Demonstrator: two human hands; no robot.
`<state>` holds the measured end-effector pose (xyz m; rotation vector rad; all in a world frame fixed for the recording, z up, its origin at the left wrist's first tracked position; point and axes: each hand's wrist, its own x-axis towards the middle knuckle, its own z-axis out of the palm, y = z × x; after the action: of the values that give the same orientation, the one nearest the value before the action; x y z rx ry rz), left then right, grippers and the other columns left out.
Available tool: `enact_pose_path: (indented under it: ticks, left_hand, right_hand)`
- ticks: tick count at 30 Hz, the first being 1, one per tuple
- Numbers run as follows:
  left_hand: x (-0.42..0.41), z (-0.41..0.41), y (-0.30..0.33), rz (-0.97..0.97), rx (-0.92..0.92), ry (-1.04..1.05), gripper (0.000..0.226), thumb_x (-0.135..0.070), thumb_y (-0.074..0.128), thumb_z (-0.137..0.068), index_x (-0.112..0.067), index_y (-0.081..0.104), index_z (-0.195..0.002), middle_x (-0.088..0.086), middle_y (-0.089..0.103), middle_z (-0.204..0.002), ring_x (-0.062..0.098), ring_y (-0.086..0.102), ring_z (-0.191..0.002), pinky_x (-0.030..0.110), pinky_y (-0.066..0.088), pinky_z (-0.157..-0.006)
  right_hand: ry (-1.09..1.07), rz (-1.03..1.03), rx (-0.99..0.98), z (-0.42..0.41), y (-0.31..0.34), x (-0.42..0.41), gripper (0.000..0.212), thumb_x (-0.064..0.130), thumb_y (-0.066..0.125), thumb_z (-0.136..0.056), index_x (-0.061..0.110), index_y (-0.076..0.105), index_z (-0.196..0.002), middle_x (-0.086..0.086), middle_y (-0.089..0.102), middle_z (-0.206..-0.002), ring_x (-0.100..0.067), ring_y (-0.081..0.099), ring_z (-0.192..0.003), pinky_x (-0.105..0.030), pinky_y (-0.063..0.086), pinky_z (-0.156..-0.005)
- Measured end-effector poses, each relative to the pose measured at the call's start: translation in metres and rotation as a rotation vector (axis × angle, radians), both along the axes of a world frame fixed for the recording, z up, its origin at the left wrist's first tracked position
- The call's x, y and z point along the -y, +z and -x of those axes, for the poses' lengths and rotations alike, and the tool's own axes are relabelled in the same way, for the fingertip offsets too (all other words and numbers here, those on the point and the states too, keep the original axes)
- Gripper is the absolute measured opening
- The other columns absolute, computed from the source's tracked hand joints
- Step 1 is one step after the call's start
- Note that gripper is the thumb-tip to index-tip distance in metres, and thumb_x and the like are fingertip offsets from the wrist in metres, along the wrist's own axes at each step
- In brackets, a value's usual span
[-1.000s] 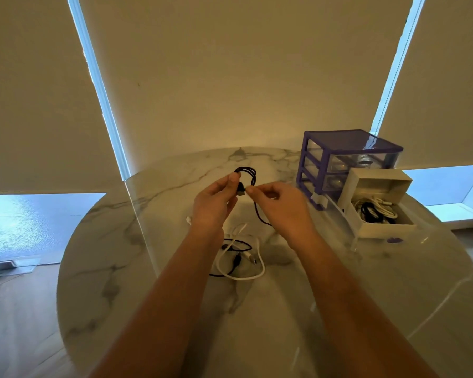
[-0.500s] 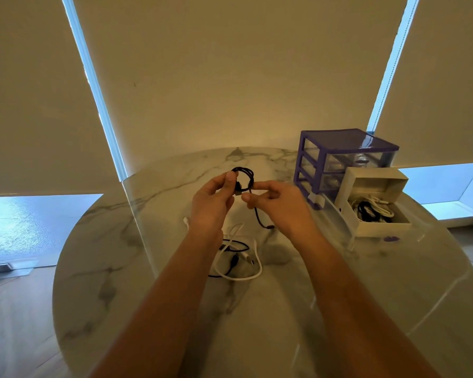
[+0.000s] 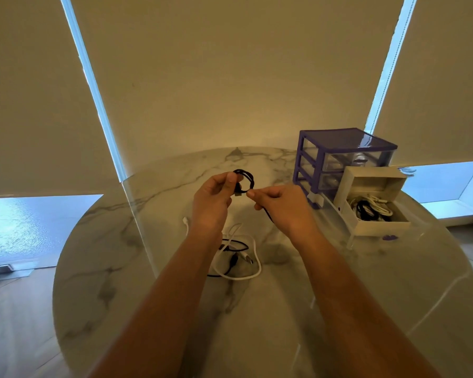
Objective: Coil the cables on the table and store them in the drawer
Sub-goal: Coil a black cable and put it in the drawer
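Above the round marble table (image 3: 120,268) I hold a black cable (image 3: 247,177), wound into a small coil. My left hand (image 3: 213,203) pinches the coil between thumb and fingers. My right hand (image 3: 281,205) pinches the same cable just right of the coil, and its loose tail hangs down below that hand. A white cable (image 3: 253,264) and another black cable (image 3: 234,245) lie tangled on the table under my wrists. At the right, a white drawer (image 3: 366,227) stands pulled out, with several coiled cables inside.
A purple-framed mini drawer unit (image 3: 339,156) with clear drawers stands at the back right, behind the open drawer. Roller blinds cover the windows beyond the table. Wooden floor shows at both lower sides.
The coil in my left hand has grown tighter and the hanging tail is shorter. My right hand has slid along the cable up to the coil.
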<state>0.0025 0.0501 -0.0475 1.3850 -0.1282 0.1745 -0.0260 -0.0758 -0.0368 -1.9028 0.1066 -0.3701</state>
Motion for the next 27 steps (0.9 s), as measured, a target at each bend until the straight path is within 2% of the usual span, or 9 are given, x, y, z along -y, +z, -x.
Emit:
enact_pose_path:
  ticks: [4,7,10,13,16,18,20,25,27]
  left_hand:
    - [0.001,0.0,-0.001,-0.119,0.046,-0.025,0.022,-0.031,0.053,-0.097,-0.015,0.062,-0.108,-0.01,0.071,-0.098,0.006,0.065,-0.092,0.022,0.041,-0.072]
    - [0.001,-0.002,-0.002,-0.233,0.063,-0.071,0.019,-0.026,0.047,-0.101,-0.016,0.059,-0.111,-0.009,0.07,-0.104,0.005,0.063,-0.101,0.024,0.042,-0.079]
    - [0.002,-0.002,0.0,-0.281,0.024,-0.167,0.016,-0.021,0.045,-0.101,-0.019,0.06,-0.105,-0.008,0.069,-0.107,0.006,0.06,-0.107,0.03,0.043,-0.091]
    - [-0.001,0.001,0.006,-0.285,-0.017,-0.218,0.017,-0.019,0.048,-0.097,-0.018,0.065,-0.096,-0.003,0.069,-0.107,0.005,0.061,-0.105,0.036,0.044,-0.099]
    - [-0.003,0.002,0.01,-0.305,-0.03,-0.212,0.03,-0.032,0.044,-0.099,-0.013,0.067,-0.093,-0.001,0.07,-0.103,0.004,0.062,-0.098,0.035,0.045,-0.094]
    - [-0.003,0.002,0.009,-0.349,-0.031,-0.192,0.037,-0.042,0.041,-0.1,-0.017,0.067,-0.092,-0.004,0.07,-0.101,0.004,0.062,-0.097,0.033,0.045,-0.091]
    - [-0.004,0.002,0.008,-0.367,-0.018,-0.191,0.035,-0.044,0.041,-0.099,-0.021,0.067,-0.091,-0.003,0.069,-0.103,0.007,0.061,-0.099,0.034,0.045,-0.093]
    - [-0.012,0.001,0.008,-0.234,-0.066,-0.215,0.035,-0.042,0.047,-0.098,-0.015,0.067,-0.087,0.002,0.069,-0.103,0.013,0.062,-0.106,0.034,0.044,-0.099]
    - [-0.013,0.0,0.008,-0.248,-0.055,-0.218,0.034,-0.042,0.047,-0.097,-0.016,0.067,-0.087,0.0,0.068,-0.101,0.012,0.062,-0.106,0.033,0.043,-0.097]
  right_hand:
    - [-0.09,-0.039,0.047,0.0,0.0,0.001,0.022,0.032,0.065,-0.088,0.018,0.074,-0.102,0.007,0.066,-0.074,0.001,0.058,-0.072,-0.01,0.036,-0.06]
    - [-0.175,-0.012,0.148,0.0,0.0,0.001,0.022,0.033,0.065,-0.089,0.019,0.074,-0.103,0.004,0.07,-0.085,0.0,0.056,-0.073,-0.013,0.039,-0.064]
    - [-0.282,0.144,0.23,-0.001,-0.003,0.003,0.021,0.036,0.065,-0.088,0.022,0.075,-0.101,0.005,0.072,-0.093,-0.002,0.058,-0.077,-0.027,0.048,-0.08]
    - [-0.34,0.31,0.242,-0.002,-0.004,0.004,0.02,0.039,0.064,-0.088,0.023,0.076,-0.094,0.005,0.071,-0.09,-0.013,0.062,-0.085,-0.045,0.045,-0.095]
    - [-0.355,0.496,0.214,-0.002,-0.004,0.004,0.021,0.04,0.061,-0.09,0.026,0.076,-0.096,0.006,0.071,-0.091,-0.015,0.059,-0.092,-0.038,0.036,-0.099]
    - [-0.339,0.608,0.215,-0.001,-0.004,0.003,0.021,0.04,0.059,-0.091,0.028,0.075,-0.098,0.007,0.07,-0.092,-0.015,0.055,-0.096,-0.034,0.031,-0.092]
    - [-0.316,0.695,0.232,-0.002,-0.005,0.003,0.021,0.041,0.059,-0.091,0.029,0.074,-0.099,0.008,0.069,-0.091,-0.014,0.054,-0.095,-0.033,0.029,-0.088]
    - [-0.209,0.63,0.301,-0.002,-0.002,0.006,0.018,0.04,0.059,-0.091,0.03,0.073,-0.097,0.012,0.063,-0.091,-0.011,0.052,-0.092,-0.028,0.021,-0.081]
    - [-0.2,0.66,0.315,-0.002,-0.002,0.007,0.019,0.039,0.057,-0.092,0.031,0.072,-0.099,0.014,0.059,-0.09,-0.011,0.05,-0.094,-0.028,0.017,-0.078]
